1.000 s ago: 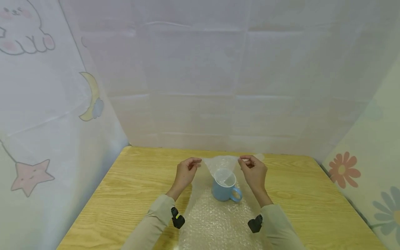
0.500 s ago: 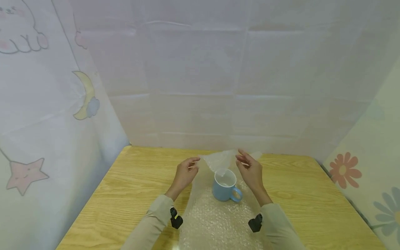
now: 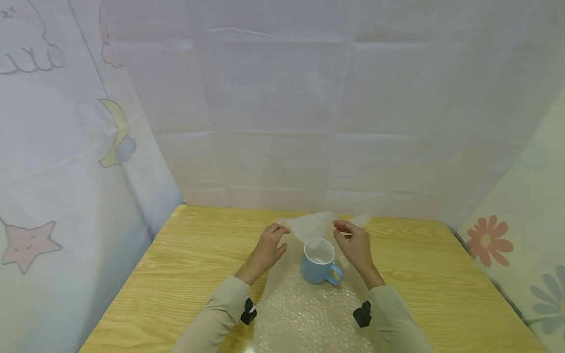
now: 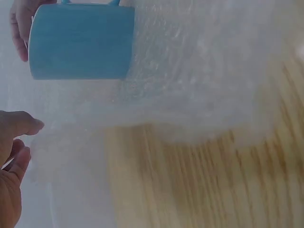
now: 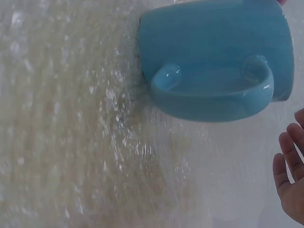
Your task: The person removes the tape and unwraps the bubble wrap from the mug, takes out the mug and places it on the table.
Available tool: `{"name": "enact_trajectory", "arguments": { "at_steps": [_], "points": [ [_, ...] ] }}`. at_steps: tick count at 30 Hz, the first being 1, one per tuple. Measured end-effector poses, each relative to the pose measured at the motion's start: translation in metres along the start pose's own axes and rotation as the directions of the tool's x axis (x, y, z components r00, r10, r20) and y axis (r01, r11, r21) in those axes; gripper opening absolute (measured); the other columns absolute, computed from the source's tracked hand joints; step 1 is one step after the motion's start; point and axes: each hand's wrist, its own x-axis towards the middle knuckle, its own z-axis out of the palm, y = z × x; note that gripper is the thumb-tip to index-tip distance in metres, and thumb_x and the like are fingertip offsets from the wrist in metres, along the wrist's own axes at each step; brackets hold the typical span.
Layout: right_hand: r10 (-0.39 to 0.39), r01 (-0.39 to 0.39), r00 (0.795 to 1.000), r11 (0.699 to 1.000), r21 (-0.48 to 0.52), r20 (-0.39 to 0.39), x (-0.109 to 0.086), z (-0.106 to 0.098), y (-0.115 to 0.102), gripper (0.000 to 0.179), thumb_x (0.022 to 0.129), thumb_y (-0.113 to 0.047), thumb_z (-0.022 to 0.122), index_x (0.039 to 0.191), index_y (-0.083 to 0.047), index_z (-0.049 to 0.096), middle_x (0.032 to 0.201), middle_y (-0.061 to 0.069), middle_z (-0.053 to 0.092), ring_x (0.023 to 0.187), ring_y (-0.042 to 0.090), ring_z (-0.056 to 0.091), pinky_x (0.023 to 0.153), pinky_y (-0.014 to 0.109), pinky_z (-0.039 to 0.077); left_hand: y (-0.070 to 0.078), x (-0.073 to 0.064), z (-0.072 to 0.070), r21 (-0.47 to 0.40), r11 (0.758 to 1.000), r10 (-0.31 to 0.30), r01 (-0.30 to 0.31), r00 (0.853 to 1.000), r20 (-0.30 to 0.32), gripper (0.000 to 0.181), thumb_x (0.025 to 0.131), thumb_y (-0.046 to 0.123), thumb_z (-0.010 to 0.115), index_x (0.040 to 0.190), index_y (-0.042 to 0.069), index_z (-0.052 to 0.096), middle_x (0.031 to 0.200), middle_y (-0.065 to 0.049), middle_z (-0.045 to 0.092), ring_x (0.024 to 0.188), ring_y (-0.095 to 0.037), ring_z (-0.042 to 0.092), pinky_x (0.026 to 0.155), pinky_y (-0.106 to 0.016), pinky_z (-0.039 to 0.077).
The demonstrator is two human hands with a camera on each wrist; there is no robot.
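Observation:
A light blue mug [image 3: 314, 269] with a white inside stands upright on a sheet of bubble wrap [image 3: 304, 314], its handle towards the lower right. The far flap of the wrap rises behind the mug, and its tip reaches the mug's rim. On the left, my left hand [image 3: 267, 250] hovers beside the flap with thumb and fingers apart, holding nothing. My right hand [image 3: 355, 245] is to the right of the mug, fingers loosely bent and nothing held. In the right wrist view its fingers [image 5: 290, 147] are spread, clear of the mug handle [image 5: 213, 102].
Under the wrap lies a wooden table [image 3: 185, 274], with bare wood on both sides. A pale cloth wall [image 3: 273, 122] closes off the back, and printed cloths hang at left and right. Each sleeve carries a small black camera at the wrist.
Both hands held the flap's corners over the mug a second ago. First the right hand let go, then the left. The flap has fallen back from the mug's mouth.

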Motion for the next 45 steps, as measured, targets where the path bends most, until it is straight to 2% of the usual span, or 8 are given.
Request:
{"name": "enact_trajectory", "arguments": {
  "at_steps": [6, 11, 18, 24, 28, 35, 40, 45],
  "points": [
    [-0.064, 0.073, 0.991, 0.995, -0.069, 0.121, 0.0, 0.001, 0.005, 0.037, 0.085, 0.005, 0.067, 0.122, 0.003, 0.063, 0.12, 0.017, 0.064, 0.105, 0.037, 0.061, 0.081, 0.055, 0.051, -0.004, -0.004, -0.001, 0.065, 0.996, -0.064, 0.058, 0.994, 0.093, 0.058, 0.077, -0.004, 0.079, 0.129, -0.006, 0.053, 0.135, -0.021, 0.049, 0.124, -0.037, 0.048, 0.097, -0.039, 0.046],
    [-0.082, 0.107, 0.977, 0.987, -0.117, 0.196, 0.003, 0.002, 0.015, 0.047, 0.084, 0.009, 0.066, 0.13, 0.004, 0.057, 0.128, 0.021, 0.059, 0.112, 0.042, 0.056, 0.091, 0.058, 0.046, -0.009, -0.005, -0.003, 0.066, 0.987, -0.16, 0.149, 0.967, 0.198, 0.081, 0.077, 0.0, 0.081, 0.145, -0.003, 0.037, 0.151, -0.022, 0.03, 0.136, -0.038, 0.032, 0.103, -0.044, 0.04],
    [0.02, 0.046, 0.951, 0.978, -0.202, 0.309, 0.003, 0.005, 0.028, 0.058, 0.085, 0.002, 0.069, 0.139, 0.004, 0.047, 0.136, 0.027, 0.049, 0.123, 0.049, 0.045, 0.099, 0.06, 0.038, -0.019, -0.008, -0.002, -0.019, 0.949, -0.29, 0.315, 0.894, 0.341, 0.103, 0.075, 0.005, 0.084, 0.154, 0.002, 0.017, 0.159, -0.019, 0.005, 0.143, -0.038, 0.015, 0.106, -0.049, 0.034],
    [0.074, 0.024, 0.918, 0.97, -0.24, 0.391, -0.001, 0.007, 0.033, 0.065, 0.085, -0.006, 0.071, 0.14, 0.009, 0.041, 0.138, 0.033, 0.043, 0.127, 0.051, 0.039, 0.103, 0.06, 0.033, -0.025, -0.01, 0.001, -0.033, 0.919, -0.345, 0.392, 0.844, 0.41, 0.114, 0.071, 0.011, 0.088, 0.155, 0.002, 0.012, 0.158, -0.02, -0.007, 0.142, -0.044, 0.007, 0.109, -0.053, 0.028],
    [0.097, 0.005, 0.902, 0.972, -0.235, 0.42, -0.004, 0.007, 0.036, 0.07, 0.083, -0.006, 0.075, 0.141, 0.01, 0.039, 0.14, 0.033, 0.041, 0.128, 0.052, 0.036, 0.103, 0.061, 0.032, -0.029, -0.008, 0.004, -0.018, 0.906, -0.373, 0.422, 0.821, 0.432, 0.122, 0.067, 0.013, 0.09, 0.156, 0.006, 0.007, 0.158, -0.02, -0.008, 0.141, -0.047, 0.006, 0.108, -0.057, 0.027],
    [0.105, 0.011, 0.89, 0.968, -0.25, 0.444, -0.007, 0.01, 0.043, 0.074, 0.081, -0.006, 0.076, 0.142, 0.011, 0.036, 0.141, 0.033, 0.039, 0.129, 0.052, 0.035, 0.104, 0.061, 0.031, -0.037, -0.004, 0.008, 0.064, 0.88, -0.434, 0.47, 0.743, 0.51, 0.134, 0.062, 0.023, 0.094, 0.156, 0.01, 0.0, 0.157, -0.022, -0.012, 0.141, -0.049, -0.005, 0.108, -0.062, 0.021],
    [0.115, 0.017, 0.881, 0.962, -0.273, 0.46, -0.008, 0.009, 0.045, 0.074, 0.078, -0.003, 0.074, 0.139, 0.016, 0.036, 0.139, 0.037, 0.038, 0.128, 0.053, 0.035, 0.106, 0.06, 0.028, -0.043, 0.001, 0.009, 0.123, 0.884, -0.441, 0.451, 0.717, 0.54, 0.136, 0.059, 0.033, 0.094, 0.156, 0.008, 0.002, 0.158, -0.025, -0.006, 0.141, -0.05, -0.004, 0.106, -0.066, 0.018],
    [0.168, -0.018, 0.846, 0.957, -0.288, 0.506, -0.012, 0.006, 0.046, 0.079, 0.08, -0.007, 0.076, 0.139, 0.019, 0.031, 0.141, 0.039, 0.033, 0.131, 0.054, 0.029, 0.108, 0.059, 0.023, -0.05, 0.001, 0.01, 0.192, 0.872, -0.475, 0.45, 0.681, 0.557, 0.138, 0.057, 0.046, 0.093, 0.156, 0.008, 0.005, 0.159, -0.022, 0.0, 0.143, -0.043, -0.005, 0.107, -0.068, 0.009]
  ]
}}
